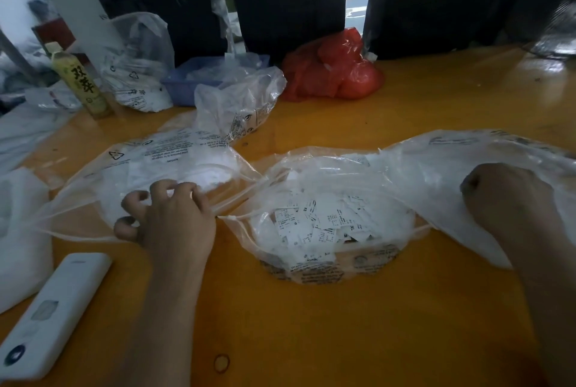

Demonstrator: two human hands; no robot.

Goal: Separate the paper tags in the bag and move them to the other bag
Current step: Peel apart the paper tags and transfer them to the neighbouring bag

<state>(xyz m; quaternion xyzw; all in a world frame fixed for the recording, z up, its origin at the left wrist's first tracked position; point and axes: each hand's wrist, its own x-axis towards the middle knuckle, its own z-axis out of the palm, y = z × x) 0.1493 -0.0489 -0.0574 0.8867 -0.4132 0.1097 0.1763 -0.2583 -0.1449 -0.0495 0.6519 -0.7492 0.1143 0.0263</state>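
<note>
Our left hand [173, 215] pinches the left bag's [149, 162] rim; our right hand [505, 199] (fingers curled) grips the right bag [311, 265] of paper tags [321, 221].

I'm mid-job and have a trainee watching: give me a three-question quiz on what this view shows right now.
1. True or false: the left hand rests at the mouth of the left clear bag.
2. Which bag shows loose paper tags printed with sizes?
A. the red bag
B. the middle clear bag
C. the bag by the bottle
3. Fill in: the white remote lies on the ______ table, near the left forearm.

Key: 1 true; 2 B; 3 yellow.
</note>
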